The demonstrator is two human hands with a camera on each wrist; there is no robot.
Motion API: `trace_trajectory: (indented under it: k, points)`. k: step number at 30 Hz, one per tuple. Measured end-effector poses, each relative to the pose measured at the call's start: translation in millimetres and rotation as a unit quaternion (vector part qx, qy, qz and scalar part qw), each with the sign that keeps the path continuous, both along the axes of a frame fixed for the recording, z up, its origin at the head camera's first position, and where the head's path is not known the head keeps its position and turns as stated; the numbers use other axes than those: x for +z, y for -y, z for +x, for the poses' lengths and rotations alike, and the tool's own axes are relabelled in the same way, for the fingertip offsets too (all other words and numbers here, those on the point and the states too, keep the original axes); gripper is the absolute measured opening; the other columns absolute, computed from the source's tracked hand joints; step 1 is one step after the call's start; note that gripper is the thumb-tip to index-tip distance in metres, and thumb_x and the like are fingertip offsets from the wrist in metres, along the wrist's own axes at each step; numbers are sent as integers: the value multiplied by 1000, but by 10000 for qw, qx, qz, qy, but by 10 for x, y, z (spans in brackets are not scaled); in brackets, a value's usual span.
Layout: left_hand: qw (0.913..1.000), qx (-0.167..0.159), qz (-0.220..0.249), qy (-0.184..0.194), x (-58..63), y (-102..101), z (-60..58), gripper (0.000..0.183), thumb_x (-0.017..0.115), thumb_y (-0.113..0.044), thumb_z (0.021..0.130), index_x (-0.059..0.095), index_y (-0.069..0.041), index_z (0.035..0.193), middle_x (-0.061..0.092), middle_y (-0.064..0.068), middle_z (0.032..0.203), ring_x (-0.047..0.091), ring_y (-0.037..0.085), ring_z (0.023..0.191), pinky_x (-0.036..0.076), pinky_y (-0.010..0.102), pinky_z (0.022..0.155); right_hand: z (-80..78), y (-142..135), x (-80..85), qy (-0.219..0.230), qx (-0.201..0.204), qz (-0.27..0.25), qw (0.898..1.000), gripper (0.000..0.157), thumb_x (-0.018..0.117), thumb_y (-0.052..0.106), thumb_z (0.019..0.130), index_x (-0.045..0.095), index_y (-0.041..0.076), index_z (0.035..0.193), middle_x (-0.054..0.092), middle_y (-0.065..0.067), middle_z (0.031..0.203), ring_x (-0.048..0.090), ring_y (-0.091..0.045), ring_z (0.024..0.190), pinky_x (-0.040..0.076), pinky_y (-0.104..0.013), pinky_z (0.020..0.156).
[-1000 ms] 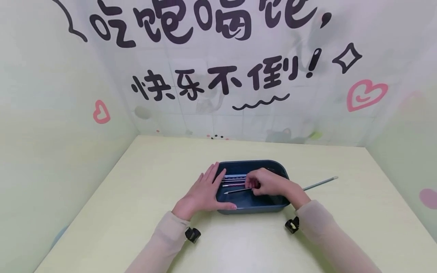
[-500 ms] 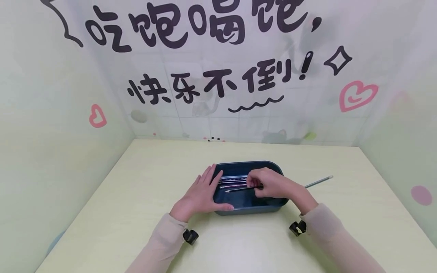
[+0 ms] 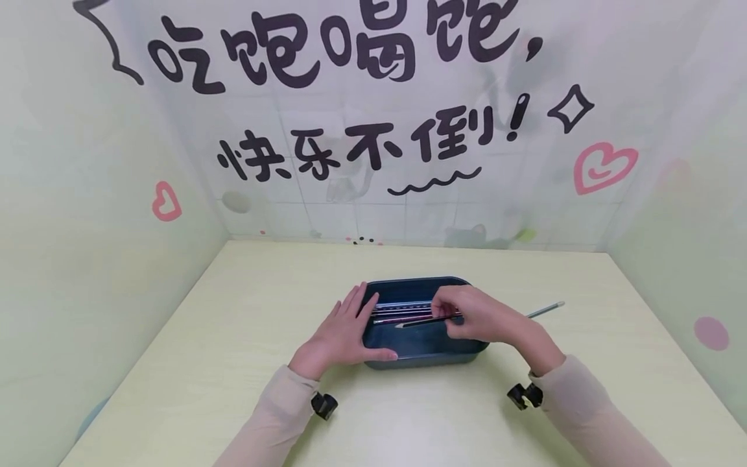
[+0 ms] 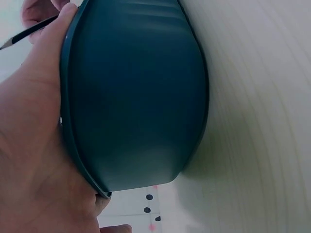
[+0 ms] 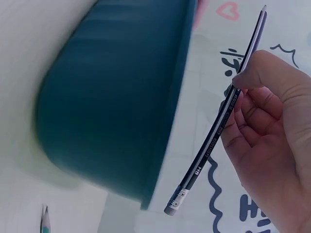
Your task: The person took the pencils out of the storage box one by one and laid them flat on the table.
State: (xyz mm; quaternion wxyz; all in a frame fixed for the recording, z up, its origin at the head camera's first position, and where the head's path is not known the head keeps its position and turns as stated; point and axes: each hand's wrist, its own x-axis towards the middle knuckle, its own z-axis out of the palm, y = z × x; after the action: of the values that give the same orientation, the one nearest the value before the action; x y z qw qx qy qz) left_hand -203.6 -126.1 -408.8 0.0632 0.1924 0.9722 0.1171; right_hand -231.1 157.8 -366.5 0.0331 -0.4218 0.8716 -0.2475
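Observation:
My right hand (image 3: 481, 316) pinches a black-and-silver HB pencil (image 5: 212, 133) between thumb and fingers, above the dark blue plastic box (image 3: 423, 360). The pencil's sharpened tip points left in the head view; its eraser end shows low in the right wrist view, outside the box's rim. Several striped pencils (image 3: 403, 311) lie side by side within the box, partly hidden behind my right hand. My left hand (image 3: 341, 334) rests on the box's left end with fingers spread and straight, thumb along the front rim. The left wrist view shows the box's outer wall (image 4: 136, 102) beside that hand.
Right of the box, a pale green pencil (image 3: 547, 309) lies on the light wood-grain table (image 3: 280, 292), partly behind my right wrist. Its sharpened tip (image 5: 45, 221) faces the box. White printed walls (image 3: 373, 214) stand at the back and both sides.
My right hand has moved right and lifted slightly, drawing the black pencil with it, so its tip is farther from the box's left end. The left hand stays on the box.

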Motion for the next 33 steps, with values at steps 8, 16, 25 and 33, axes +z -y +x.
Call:
trace_trajectory:
  k: [8, 16, 25, 33]
  points:
    - [10000, -6, 9, 21, -54, 15, -7, 119, 67, -78, 74, 18, -14, 161, 2, 13, 170, 3, 32, 157, 18, 57, 125, 93, -162, 20, -18, -217, 50, 9998, 24, 62, -5, 81, 60, 16, 95, 58, 8, 89, 48, -5, 77, 49, -21, 69]
    - [10000, -5, 56, -9, -50, 10, 0, 119, 68, -77, 73, 19, -15, 161, 3, 13, 170, 4, 32, 157, 18, 56, 125, 123, -386, -15, -149, -459, 109, 9988, 26, 63, -6, 80, 60, 17, 93, 56, 10, 87, 49, -6, 77, 48, -22, 68]
    - [9999, -33, 98, -31, -45, -7, 2, 119, 68, -77, 73, 19, -14, 161, 4, 14, 169, 5, 32, 157, 19, 57, 125, 146, -683, -110, -365, -679, 49, 9970, 29, 65, -7, 77, 59, 18, 89, 54, 11, 83, 49, -3, 76, 48, -23, 67]
    - [10000, -5, 56, -38, -35, 5, -7, 119, 67, -79, 73, 18, -15, 161, 3, 14, 169, 4, 32, 157, 18, 57, 125, 159, -930, -151, -481, -812, -24, 9955, 31, 66, -9, 75, 59, 18, 89, 57, 12, 83, 52, 2, 77, 51, -22, 68]
